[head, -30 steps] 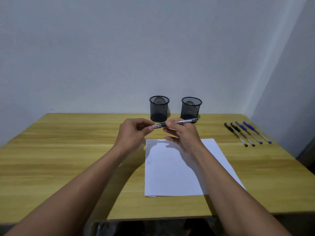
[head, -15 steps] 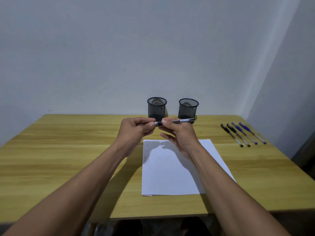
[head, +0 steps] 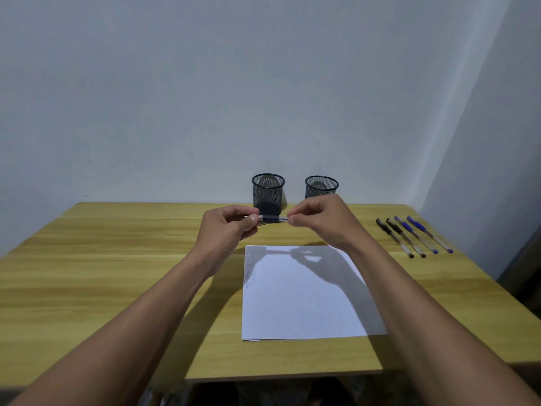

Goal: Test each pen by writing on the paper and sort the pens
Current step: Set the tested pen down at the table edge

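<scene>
I hold a dark pen (head: 272, 218) level in the air in front of the two mesh cups, just beyond the paper's far edge. My left hand (head: 231, 227) pinches its left end, where a thin tip sticks out past the fingers. My right hand (head: 319, 218) pinches its right end between thumb and forefinger; whatever lies past the fingers is hidden. The white paper (head: 301, 294) lies on the table below, with small scribbles along its left edge. Several more pens (head: 412, 237), black and blue, lie in a row at the right.
Two black mesh cups stand at the table's back edge, the left cup (head: 268, 191) and the right cup (head: 321, 187), partly behind my right hand. The wooden table (head: 117, 259) ends at a wall behind and on the right.
My right hand has slid to the right along the pen and now pinches its end; the pen no longer sticks out past it. The hands are farther apart.
</scene>
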{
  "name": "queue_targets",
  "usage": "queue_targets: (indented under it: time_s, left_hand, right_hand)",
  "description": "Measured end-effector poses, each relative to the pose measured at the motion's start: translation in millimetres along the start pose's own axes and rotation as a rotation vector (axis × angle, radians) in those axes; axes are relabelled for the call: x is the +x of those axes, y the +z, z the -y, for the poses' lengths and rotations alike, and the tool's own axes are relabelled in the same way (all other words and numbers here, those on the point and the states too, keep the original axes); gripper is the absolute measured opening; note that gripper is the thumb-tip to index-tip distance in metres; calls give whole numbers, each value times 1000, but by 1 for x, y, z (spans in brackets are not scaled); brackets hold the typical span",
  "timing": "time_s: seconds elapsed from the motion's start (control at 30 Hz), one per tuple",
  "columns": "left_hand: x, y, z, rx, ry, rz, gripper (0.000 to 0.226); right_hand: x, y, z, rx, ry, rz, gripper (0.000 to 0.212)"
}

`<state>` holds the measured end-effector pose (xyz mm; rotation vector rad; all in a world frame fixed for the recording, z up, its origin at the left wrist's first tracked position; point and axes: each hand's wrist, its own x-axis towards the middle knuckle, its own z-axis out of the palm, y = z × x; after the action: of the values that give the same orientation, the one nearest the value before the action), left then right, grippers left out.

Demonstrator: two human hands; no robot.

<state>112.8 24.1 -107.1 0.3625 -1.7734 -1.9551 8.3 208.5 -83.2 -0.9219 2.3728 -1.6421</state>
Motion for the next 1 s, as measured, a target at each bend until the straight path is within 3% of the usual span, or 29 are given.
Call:
queue_targets:
  time_s: [0.2,0.33,0.43,0.57,0.87,1.0]
  left_hand:
    - [-3,13,-1,12,13,33,11]
    - [-4,28,-2,126,29,93,13]
    - [1,44,4,278,74,96,8]
    - [5,89,12,593,282,143,20]
    - [-17,256,42,932,560,590,37]
    - [-39,320,61,999,593,807,43]
  right_hand:
    - [-3,-3,2,-335,-104,11,5]
    - [-15,-19,-6,-429,-91,-39,8]
    - [-30,-42,-16,-502,-44,-94,10]
    - [-60,-90,-34,-558,78,-202,9]
    - [-154,-210,-78,-786,336,-464,13]
    - [-198,-243,-104,-838,422,-573,14]
